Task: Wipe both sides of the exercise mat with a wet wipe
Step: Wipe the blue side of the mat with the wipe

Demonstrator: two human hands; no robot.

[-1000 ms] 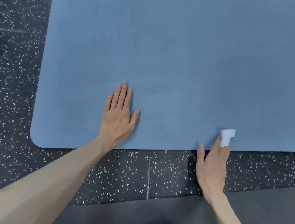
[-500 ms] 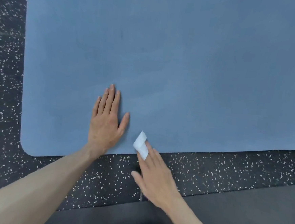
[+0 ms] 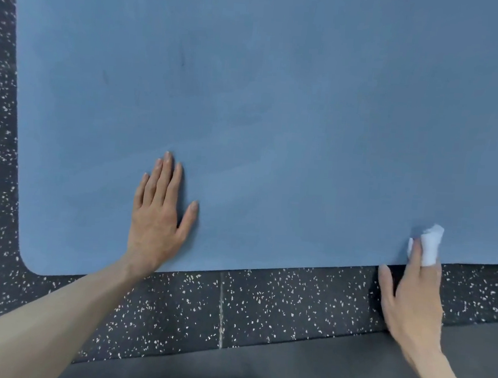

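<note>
Near edge of the exercise mat point(image 3: 277, 116), lying flat on the speckled floor point(image 3: 262, 303). The wet wipe point(image 3: 430, 246), wrapped around extended fingers of the right hand point(image 3: 412, 297), is being pressed onto that edge. Farther in, the mat is being pinned by the left hand point(image 3: 157, 220), fingers straight and together. The mat is judged thin, limp and light; turning is best begun at its near edge.

mat point(image 3: 278, 101): plain blue | wipe point(image 3: 430, 244): white | floor point(image 3: 277, 307): black, white speckles | strip point(image 3: 317, 370): plain dark grey
</note>
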